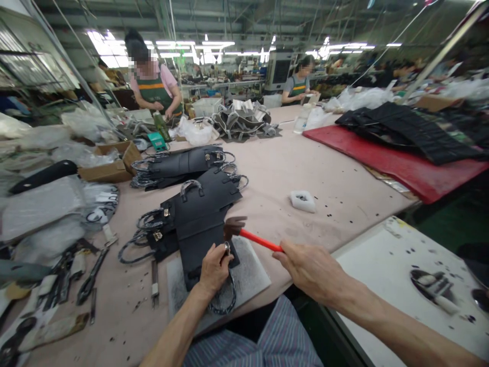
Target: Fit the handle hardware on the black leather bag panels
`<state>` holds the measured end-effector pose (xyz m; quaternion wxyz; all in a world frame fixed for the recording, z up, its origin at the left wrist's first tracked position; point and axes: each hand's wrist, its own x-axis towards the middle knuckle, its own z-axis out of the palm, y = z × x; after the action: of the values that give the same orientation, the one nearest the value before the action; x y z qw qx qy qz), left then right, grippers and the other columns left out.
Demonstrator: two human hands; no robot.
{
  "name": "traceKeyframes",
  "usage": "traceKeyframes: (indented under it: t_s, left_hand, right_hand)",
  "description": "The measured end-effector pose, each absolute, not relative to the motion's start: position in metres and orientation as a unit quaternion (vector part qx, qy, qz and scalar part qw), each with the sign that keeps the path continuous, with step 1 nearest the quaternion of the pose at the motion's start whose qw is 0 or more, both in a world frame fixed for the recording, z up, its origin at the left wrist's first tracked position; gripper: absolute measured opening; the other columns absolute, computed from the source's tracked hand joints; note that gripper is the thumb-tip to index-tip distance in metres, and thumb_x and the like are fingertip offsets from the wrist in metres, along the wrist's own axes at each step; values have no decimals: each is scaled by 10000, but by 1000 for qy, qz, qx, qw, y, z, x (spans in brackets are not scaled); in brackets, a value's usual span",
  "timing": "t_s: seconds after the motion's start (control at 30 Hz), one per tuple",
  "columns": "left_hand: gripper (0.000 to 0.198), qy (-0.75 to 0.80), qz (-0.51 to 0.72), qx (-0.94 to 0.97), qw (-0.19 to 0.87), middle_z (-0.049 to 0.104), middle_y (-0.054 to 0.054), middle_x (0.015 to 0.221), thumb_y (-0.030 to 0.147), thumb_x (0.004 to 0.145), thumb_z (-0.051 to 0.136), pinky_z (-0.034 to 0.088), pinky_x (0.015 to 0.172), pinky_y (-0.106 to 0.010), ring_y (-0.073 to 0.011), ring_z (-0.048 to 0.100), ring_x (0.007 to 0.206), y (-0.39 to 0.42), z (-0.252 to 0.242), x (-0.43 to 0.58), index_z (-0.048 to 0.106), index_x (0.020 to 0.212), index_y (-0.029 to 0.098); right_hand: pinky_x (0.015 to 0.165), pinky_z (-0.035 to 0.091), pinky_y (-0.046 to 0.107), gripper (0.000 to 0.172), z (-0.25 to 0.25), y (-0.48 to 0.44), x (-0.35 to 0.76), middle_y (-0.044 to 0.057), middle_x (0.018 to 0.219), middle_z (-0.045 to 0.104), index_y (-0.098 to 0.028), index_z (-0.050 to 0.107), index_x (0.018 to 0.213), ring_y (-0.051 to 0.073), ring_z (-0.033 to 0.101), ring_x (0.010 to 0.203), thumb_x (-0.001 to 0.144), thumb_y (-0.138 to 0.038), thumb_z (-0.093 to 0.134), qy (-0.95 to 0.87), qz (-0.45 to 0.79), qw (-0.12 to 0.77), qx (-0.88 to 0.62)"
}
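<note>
Nearest my camera, a dark braided loop point(224, 310) curls over a pale board point(252, 265) at the table's edge. Just past it, my left hand point(214, 267) pinches a short metal tool point(227, 248); only its top shows, the lower end being hidden by the fingers. My right hand point(307, 265) is wrapped round the end of a red-handled hammer point(260, 241), its head right by the tool's top; whether they touch, I cannot tell. To strike well, I judge I should keep the tool square to the surface with the board beneath it, fingertips below its top, and bring the hammer down flat; a glancing blow could tip the tool or catch a finger.

The black panel point(194, 232) lies under my left hand, its near end on the board, the rest stretching away over the table point(267, 168). It looks smooth, matte and fairly stiff, with a patterned handle point(191, 183) farther along. Beyond sits a stack of similar black pieces point(179, 163).
</note>
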<state>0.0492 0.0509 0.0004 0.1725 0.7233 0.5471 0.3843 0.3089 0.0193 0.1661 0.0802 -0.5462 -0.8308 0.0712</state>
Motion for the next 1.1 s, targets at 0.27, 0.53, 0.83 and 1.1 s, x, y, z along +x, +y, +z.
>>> traceKeyframes:
  t_s: [0.27, 0.53, 0.83, 1.1]
  left_hand:
    - [147, 544, 381, 727, 175, 759, -47, 1008, 145, 878, 612, 458, 1124, -529, -214, 718, 946, 47, -2, 48, 667, 984, 230]
    - [161, 564, 380, 711, 178, 743, -75, 1129, 200, 914, 617, 448, 1131, -505, -240, 684, 1117, 41, 3, 52, 660, 1066, 228]
    - [235, 596, 517, 498, 360, 765, -75, 916, 407, 918, 596, 575, 912, -418, -218, 728, 892, 63, 20, 49, 681, 894, 190]
    - [408, 725, 474, 396, 305, 756, -79, 834, 559, 757, 695, 570, 733, -337, -239, 716, 815, 63, 70, -72, 699, 844, 161]
  right_hand:
    - [595, 375, 241, 398, 72, 52, 329, 0, 656, 640, -211, 581, 767, 165, 629, 637, 1050, -384, 361, -714, 186, 102, -667]
    - [997, 463, 460, 420, 28, 57, 290, 232, 1389, 573, -129, 549, 1351, 326, 572, 1240, 967, -300, 547, -795, 76, 144, -585]
    - [1200, 237, 596, 550, 6, 42, 219, 135, 1588, 438, -213, 452, 1516, 333, 307, 1500, 973, -262, 523, -842, 163, 137, -495]
    - [1207, 244, 585, 521, 9, 44, 223, 130, 1578, 451, -200, 494, 1480, 333, 316, 1492, 966, -263, 542, -841, 164, 147, -494]
